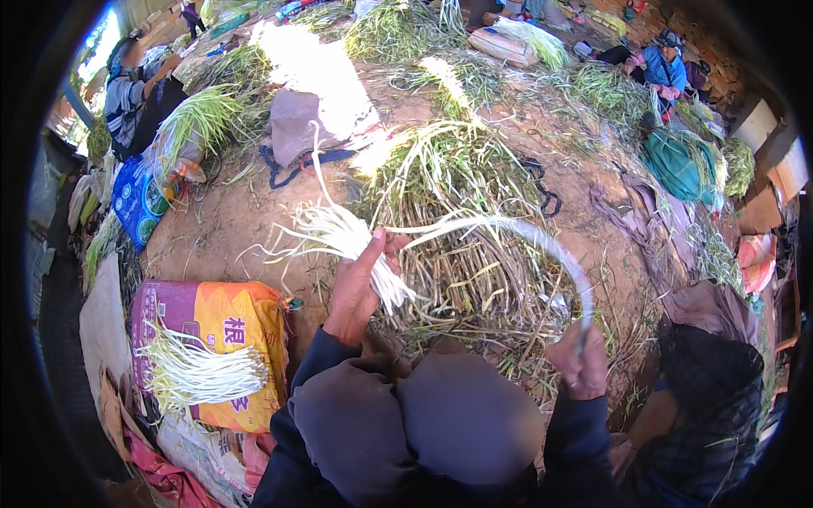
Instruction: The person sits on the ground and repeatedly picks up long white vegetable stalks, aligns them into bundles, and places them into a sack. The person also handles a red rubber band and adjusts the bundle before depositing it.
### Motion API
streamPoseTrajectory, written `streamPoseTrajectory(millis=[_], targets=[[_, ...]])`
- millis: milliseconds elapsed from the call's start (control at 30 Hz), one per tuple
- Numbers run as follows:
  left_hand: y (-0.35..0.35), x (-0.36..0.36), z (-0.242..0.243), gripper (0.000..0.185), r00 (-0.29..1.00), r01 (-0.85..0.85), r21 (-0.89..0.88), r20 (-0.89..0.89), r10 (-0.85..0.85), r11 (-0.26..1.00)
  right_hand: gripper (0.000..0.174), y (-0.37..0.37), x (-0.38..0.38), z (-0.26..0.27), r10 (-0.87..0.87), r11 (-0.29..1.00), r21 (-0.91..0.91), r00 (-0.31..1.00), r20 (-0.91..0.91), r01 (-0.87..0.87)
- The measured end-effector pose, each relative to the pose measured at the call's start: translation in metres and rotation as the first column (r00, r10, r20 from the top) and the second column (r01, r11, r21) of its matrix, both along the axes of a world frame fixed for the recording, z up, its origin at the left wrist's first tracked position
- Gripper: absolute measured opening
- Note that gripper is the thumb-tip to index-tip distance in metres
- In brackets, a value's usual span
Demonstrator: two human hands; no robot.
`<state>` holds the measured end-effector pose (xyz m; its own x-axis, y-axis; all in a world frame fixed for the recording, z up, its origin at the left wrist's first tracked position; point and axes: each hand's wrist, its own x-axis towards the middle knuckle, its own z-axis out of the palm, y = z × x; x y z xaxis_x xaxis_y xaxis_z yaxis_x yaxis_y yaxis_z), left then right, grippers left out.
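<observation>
My left hand (359,286) grips a bunch of pale, white-green stalks (336,232) whose cut-looking ends point down and to the right. My right hand (579,362) is closed around the end of a long, blurred pale stalk (540,235), which arches up and leftward to the left hand. Beneath and beyond both hands lies a heap of leafy, brownish-green stalks (470,254) on the earth floor. To the left, a bundle of pale stalks (203,368) rests on a purple and orange printed sack (267,305). My knees, in dark trousers, are just below the hands.
A person (136,95) sits at the upper left, and another in blue (664,66) at the upper right. A brown cloth (295,127) lies ahead, a blue printed bag (136,197) to the left, a green sack (679,168) to the right. Further green heaps (406,32) lie behind.
</observation>
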<state>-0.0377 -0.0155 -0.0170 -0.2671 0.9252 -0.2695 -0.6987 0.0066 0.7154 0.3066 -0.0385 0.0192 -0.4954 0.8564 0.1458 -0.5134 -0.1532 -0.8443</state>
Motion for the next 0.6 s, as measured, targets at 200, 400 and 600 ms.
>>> streamPoseTrajectory(millis=[200,400,600], targets=[[-0.003,0.000,-0.006,0.025,0.991,0.131,0.039,0.001,-0.131,0.991,0.031,0.041,-0.034,0.063,-0.482,0.856,0.222,0.876,0.012,0.468],[-0.009,0.005,0.005,0.034,0.973,0.217,0.064,-0.091,-0.211,0.974,0.021,0.045,-0.130,0.043,-0.325,0.883,0.469,0.738,0.592,0.013],[-0.015,0.012,0.000,0.044,0.943,0.322,0.018,-0.097,-0.318,0.947,0.022,0.040,-0.167,-0.007,-0.483,0.713,0.685,0.605,0.633,-0.148]])
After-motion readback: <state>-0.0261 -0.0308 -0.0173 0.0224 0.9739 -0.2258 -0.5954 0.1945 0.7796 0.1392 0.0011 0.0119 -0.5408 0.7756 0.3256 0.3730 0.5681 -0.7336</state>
